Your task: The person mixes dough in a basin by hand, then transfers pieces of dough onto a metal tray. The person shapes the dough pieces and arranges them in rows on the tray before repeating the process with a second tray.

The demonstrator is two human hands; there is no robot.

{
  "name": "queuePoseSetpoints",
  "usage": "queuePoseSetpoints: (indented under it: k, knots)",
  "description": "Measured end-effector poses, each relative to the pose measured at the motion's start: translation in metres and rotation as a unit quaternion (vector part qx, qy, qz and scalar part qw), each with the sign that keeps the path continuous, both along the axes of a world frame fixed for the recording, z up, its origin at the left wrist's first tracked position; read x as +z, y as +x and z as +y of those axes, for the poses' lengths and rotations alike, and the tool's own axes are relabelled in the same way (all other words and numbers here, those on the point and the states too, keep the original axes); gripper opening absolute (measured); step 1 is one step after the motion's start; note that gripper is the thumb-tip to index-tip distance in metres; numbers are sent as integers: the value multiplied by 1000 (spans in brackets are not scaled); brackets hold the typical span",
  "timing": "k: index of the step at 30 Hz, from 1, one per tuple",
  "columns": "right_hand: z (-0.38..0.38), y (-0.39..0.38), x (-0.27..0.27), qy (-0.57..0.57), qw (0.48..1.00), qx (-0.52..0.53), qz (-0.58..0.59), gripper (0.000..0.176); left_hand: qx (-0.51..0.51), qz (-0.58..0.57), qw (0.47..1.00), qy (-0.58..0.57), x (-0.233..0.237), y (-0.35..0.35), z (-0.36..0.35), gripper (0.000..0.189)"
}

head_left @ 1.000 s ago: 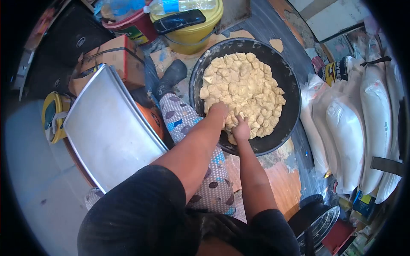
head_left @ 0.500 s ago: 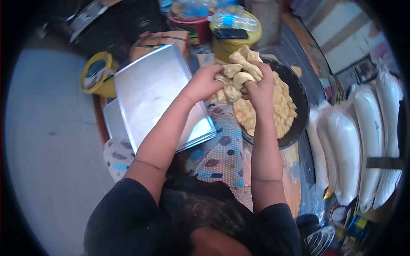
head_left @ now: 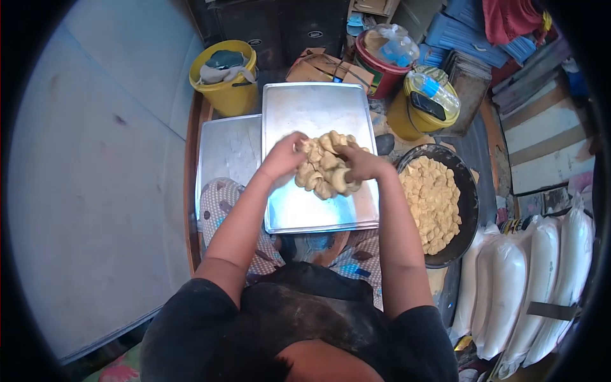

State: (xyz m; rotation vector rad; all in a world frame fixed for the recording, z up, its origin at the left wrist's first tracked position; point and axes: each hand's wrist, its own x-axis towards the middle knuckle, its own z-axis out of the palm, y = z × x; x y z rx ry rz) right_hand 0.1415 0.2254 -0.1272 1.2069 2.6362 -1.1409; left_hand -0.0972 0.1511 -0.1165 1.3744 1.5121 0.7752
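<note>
A clump of pale yellow dough pieces [head_left: 323, 164] is between my two hands, over the middle of a shiny metal baking tray [head_left: 318, 105]. My left hand [head_left: 285, 156] grips the clump at its left side, fingers curled against the dough. On the opposite side my right hand [head_left: 364, 163] has its fingers pressed into the pieces, slightly blurred. To the right stands a wide black pan [head_left: 470, 197], with many more dough pieces [head_left: 436, 204] spread inside it.
Another metal tray [head_left: 226, 149] lies lower at left. Behind are a yellow bucket with cloths [head_left: 223, 95], a cardboard box [head_left: 328, 67], a red bucket [head_left: 382, 79] and a yellow bucket with a phone and bottle on it [head_left: 407, 114]. Filled plastic bags [head_left: 509, 274] line the right side.
Both hands have carried the dough clump from above the black pan leftward and down over the baking tray. The camera view has turned left with them.
</note>
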Motion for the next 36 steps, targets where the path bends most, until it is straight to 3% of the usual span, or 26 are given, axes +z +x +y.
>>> queuePoseSetpoints:
  k: [1, 4, 6, 8, 9, 10, 11, 13, 14, 15, 18, 20, 22, 24, 25, 26, 28, 30, 32, 33, 34, 36]
  knots:
    - [2, -4, 20, 0, 1000, 3, -7, 76, 35, 134, 985, 99, -14, -7, 13, 46]
    - [10, -21, 46, 51, 991, -42, -115, 64, -11, 196, 968, 158, -44, -5, 36, 37]
    - [14, -36, 39, 133, 977, -155, -53, 48, -39, 176, 977, 113, -45, -13, 44, 27]
    - [18, -41, 41, 120, 982, -141, -26, 39, 20, 56, 996, 67, -41, -29, 56, 22]
    - [20, -45, 52, 47, 981, -185, 44, 39, 97, 27, 985, 140, -49, -38, 65, 19]
    - [24, -50, 56, -28, 967, -227, 113, 39, 153, 22, 978, 142, -50, -49, 80, 20]
    - [40, -53, 38, 123, 958, -193, 174, 35, 216, 5, 965, 147, -52, -58, 94, 23]
    - [62, -82, 32, 161, 932, -238, 221, 34, 279, -13, 949, 149, -54, -69, 112, 26]
    - [73, -99, 30, 200, 899, -283, 268, 33, 268, 87, 935, 214, -60, -74, 121, 30]
    - [86, -116, 21, 198, 900, -281, 268, 33, 252, 187, 909, 276, -66, -78, 126, 35]
    - [116, -144, -23, 209, 923, -273, 175, 38, 176, 227, 925, 248, -68, -74, 125, 40]
    - [126, -146, -42, 181, 958, -209, 70, 46, 166, 261, 926, 218, -64, -74, 128, 37]
    - [131, -124, -25, 165, 964, -196, 72, 50, 192, 283, 929, 143, -56, -71, 128, 36]
    - [135, -92, -16, 98, 960, -180, 193, 51, 212, 330, 900, 189, -51, -62, 127, 37]
    - [124, -79, -2, 59, 976, -146, 149, 51, 231, 379, 865, 234, -50, -59, 126, 38]
    - [113, -69, 6, 20, 988, -110, 104, 52, 233, 379, 866, 229, -48, -55, 125, 38]
    - [103, -62, -15, 54, 996, 56, 51, 51, 91, 342, 877, 323, -47, -46, 123, 48]
    - [107, -59, -22, -40, 996, 25, 75, 48, 66, 374, 873, 306, -60, -37, 134, 52]
    - [125, -55, -36, -95, 963, -110, 225, 45, 41, 406, 864, 296, -66, -41, 145, 56]
    - [128, -61, -27, 15, 958, -191, 211, 42, 46, 366, 897, 243, -52, -41, 147, 56]
    - [132, -69, -23, 14, 958, -192, 211, 42, 48, 325, 926, 187, -44, -40, 149, 57]
    - [135, -86, -23, 144, 938, -283, 136, 42, 35, 326, 930, 169, -45, -47, 160, 55]
